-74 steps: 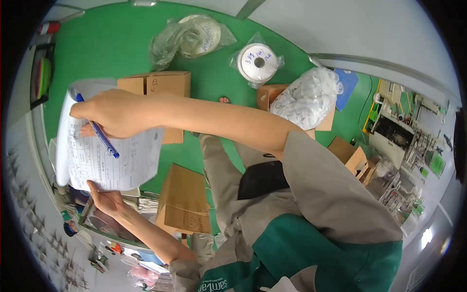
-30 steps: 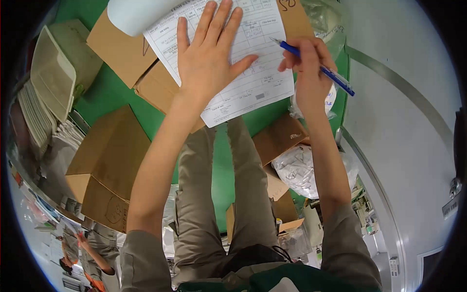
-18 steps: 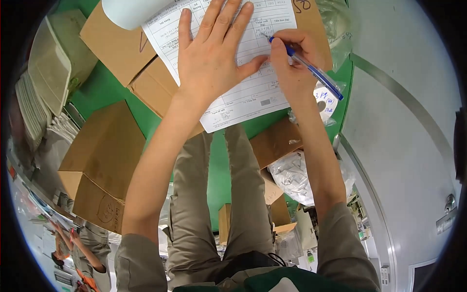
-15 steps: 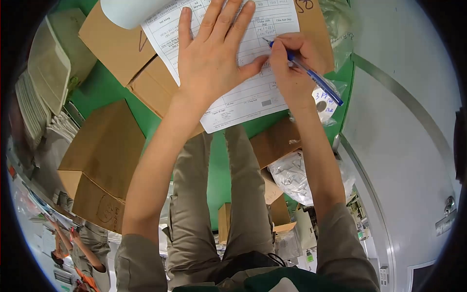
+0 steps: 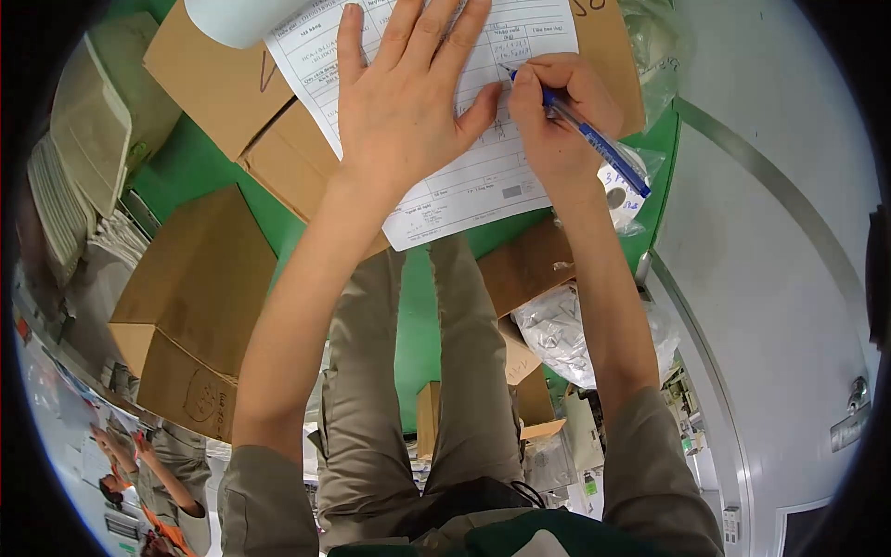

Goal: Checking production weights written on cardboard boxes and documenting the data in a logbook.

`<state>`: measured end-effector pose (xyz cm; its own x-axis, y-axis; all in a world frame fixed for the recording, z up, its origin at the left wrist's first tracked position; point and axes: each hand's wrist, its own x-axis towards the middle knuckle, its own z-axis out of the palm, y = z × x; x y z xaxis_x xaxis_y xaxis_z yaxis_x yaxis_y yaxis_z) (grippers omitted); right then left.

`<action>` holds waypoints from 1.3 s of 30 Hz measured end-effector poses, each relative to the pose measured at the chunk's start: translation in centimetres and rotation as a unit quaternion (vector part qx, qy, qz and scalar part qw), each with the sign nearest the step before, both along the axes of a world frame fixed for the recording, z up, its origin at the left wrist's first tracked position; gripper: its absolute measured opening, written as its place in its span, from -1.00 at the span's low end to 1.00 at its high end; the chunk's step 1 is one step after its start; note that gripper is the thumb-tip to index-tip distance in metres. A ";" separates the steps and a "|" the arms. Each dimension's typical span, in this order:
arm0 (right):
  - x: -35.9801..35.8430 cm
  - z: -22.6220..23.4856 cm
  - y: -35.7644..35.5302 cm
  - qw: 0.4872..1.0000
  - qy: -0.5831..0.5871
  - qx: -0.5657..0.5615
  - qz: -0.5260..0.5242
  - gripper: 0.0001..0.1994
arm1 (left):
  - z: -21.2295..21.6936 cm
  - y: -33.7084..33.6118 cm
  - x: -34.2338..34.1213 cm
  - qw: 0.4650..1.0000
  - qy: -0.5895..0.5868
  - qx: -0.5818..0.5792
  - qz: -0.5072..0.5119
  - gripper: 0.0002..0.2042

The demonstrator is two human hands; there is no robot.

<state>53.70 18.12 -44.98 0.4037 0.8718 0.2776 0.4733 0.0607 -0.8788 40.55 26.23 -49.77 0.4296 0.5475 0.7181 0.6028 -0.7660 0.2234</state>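
Pen (image 5: 610, 153) pinched in my right hand (image 5: 563, 125), my spread left hand (image 5: 401, 119) should press the form (image 5: 471, 206) steady.

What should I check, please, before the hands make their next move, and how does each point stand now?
1. Blue pen gripped: ok, held between the right hand's thumb and fingers.
2. Paper form held down: ok, the left hand lies flat on it, fingers spread.
3. Form fully readable: not ok, the left hand covers part of it.
4. Curled page away from the pen: ok, it lies at the form's far left.
5. Pen tip touching the paper: cannot tell.
6. Cardboard box supporting the form's near edge: cannot tell.
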 end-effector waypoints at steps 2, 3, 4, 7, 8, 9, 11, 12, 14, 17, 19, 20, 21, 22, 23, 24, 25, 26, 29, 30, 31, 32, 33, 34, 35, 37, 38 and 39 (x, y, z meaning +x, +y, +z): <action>-0.1 0.1 0.0 1.000 -0.002 -0.006 0.003 -0.88 | 0.0 -0.1 -0.1 1.000 -0.001 -0.007 -0.004 -0.26; 0.0 -0.1 -0.1 1.000 0.021 -0.008 0.004 -0.89 | 0.0 -0.2 -0.1 1.000 -0.003 -0.013 -0.007 -0.26; 0.1 -0.1 -0.1 1.000 0.021 -0.008 0.004 -0.89 | 0.0 -0.2 -0.1 1.000 -0.003 -0.014 -0.007 -0.26; 0.0 0.0 -0.1 1.000 0.000 0.006 0.006 -0.88 | 0.1 -0.1 -0.1 1.000 -0.005 -0.011 -0.007 -0.26; 0.0 0.0 0.0 1.000 0.000 0.007 0.006 -0.88 | 0.2 -0.1 -0.1 1.000 -0.002 -0.010 -0.006 -0.26; 0.1 0.0 0.0 1.000 0.000 0.008 0.010 -0.88 | 0.2 0.0 -0.1 1.000 0.002 -0.009 -0.005 -0.26; 0.1 0.1 -0.1 1.000 -0.012 -0.004 0.013 -0.88 | 0.3 -0.2 -0.2 1.000 0.013 -0.018 -0.003 -0.26; 0.1 0.2 -0.3 1.000 -0.012 -0.004 0.014 -0.88 | 0.3 -0.2 -0.3 1.000 0.014 -0.017 -0.003 -0.26; 0.1 0.3 -0.5 1.000 -0.008 -0.015 0.013 -0.93 | 0.3 -0.2 -0.3 1.000 0.021 -0.017 0.000 -0.26; 0.1 0.0 -0.3 1.000 -0.005 -0.001 0.019 -0.93 | 0.5 -0.3 -0.6 0.999 0.026 -0.025 0.000 -0.26; -0.1 0.1 -0.1 0.999 -0.034 0.006 0.018 -0.92 | 0.3 0.1 -0.5 1.000 0.016 -0.003 0.005 -0.25; 0.7 -0.1 -0.5 0.999 -0.045 -0.002 0.014 -0.92 | 3.9 -0.9 0.1 0.974 0.138 -0.177 -0.011 -0.25; 0.8 -0.1 -0.5 0.999 -0.033 -0.001 -0.001 -0.89 | 8.2 -1.4 -0.2 0.904 0.264 -0.335 -0.025 -0.25; 0.3 0.1 -0.1 1.000 -0.016 0.005 -0.012 -0.86 | 8.1 -1.2 -0.8 0.917 0.252 -0.309 -0.024 -0.25; 0.0 0.1 0.1 1.000 -0.024 0.003 -0.014 -0.86 | 5.9 -0.8 -1.0 0.917 0.254 -0.308 -0.021 -0.25; -0.4 0.1 0.3 1.000 -0.021 0.005 -0.012 -0.86 | 2.5 -0.2 -0.9 0.977 0.139 -0.163 -0.009 -0.25; -0.3 0.0 0.2 1.000 -0.026 0.007 -0.008 -0.86 | 0.5 0.0 -0.6 1.000 0.015 -0.015 -0.001 -0.25; -0.2 0.0 0.1 0.999 -0.030 0.010 -0.005 -0.86 | 0.4 -0.1 -0.4 1.000 0.003 -0.025 -0.009 -0.25; 0.1 0.0 -0.4 0.999 -0.041 0.001 0.010 -0.90 | 0.0 -0.1 -0.1 1.000 -0.003 -0.009 -0.006 -0.25; 0.1 0.1 -0.3 0.999 -0.052 0.002 0.014 -0.90 | 0.0 -0.1 0.0 1.000 -0.003 -0.009 -0.006 -0.25; 0.3 -0.1 -0.5 0.999 -0.034 0.004 0.019 -0.90 | -0.1 -0.1 0.0 1.000 -0.004 -0.003 -0.002 -0.24; 0.2 -0.1 -0.4 0.999 -0.033 0.004 0.019 -0.90 | 0.0 -0.1 0.0 1.000 -0.003 0.002 0.002 -0.24; 0.1 0.1 -0.3 0.999 -0.037 0.004 0.010 -0.90 | 0.0 -0.1 -0.1 1.000 -0.003 0.003 0.002 -0.24; 0.0 0.2 -0.2 0.999 -0.041 0.005 0.001 -0.90 | 0.0 -0.1 -0.2 1.000 0.000 -0.005 -0.001 -0.24; 0.0 -0.1 -0.1 1.000 -0.024 0.013 0.002 -0.90 | 0.1 -0.2 -0.2 1.000 0.001 -0.014 -0.005 -0.25; 0.5 0.0 -0.5 0.999 -0.043 -0.009 0.000 -0.90 | 2.1 -0.7 0.0 1.000 -0.002 -0.025 -0.011 -0.26; 0.9 0.0 -0.8 0.998 -0.060 -0.031 -0.003 -0.90 | 5.7 -1.3 0.0 0.975 0.123 -0.182 -0.020 -0.25; 0.2 0.2 -0.4 0.999 -0.035 -0.016 0.005 -0.90 | 8.3 -1.2 -0.9 0.911 0.254 -0.325 -0.019 -0.25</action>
